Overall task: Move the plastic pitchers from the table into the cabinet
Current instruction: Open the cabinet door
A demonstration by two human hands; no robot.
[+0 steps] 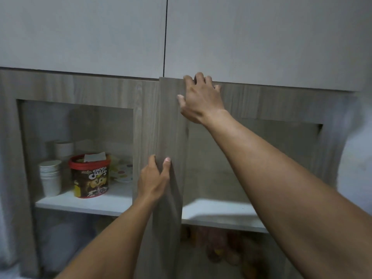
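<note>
No plastic pitcher and no table are in view. In front of me is a wood-grain cabinet with glass-panelled doors. The right cabinet door point(171, 127) stands slightly ajar, its left stile in front of the left door point(80, 87). My right hand point(199, 97) hooks its fingers over the top edge of that right door. Lower down, my left hand point(154, 178) grips the same door's left edge between thumb and fingers. Behind the right pane lies a white shelf point(217, 214) with nothing visible on it.
On the left half of the shelf stand a red-lidded choco chips tub point(90, 176), a stack of white paper cups point(50, 178) and a dotted plate. Blurred items point(221, 248) sit on the shelf below. White upper cabinet doors point(80, 37) are shut above.
</note>
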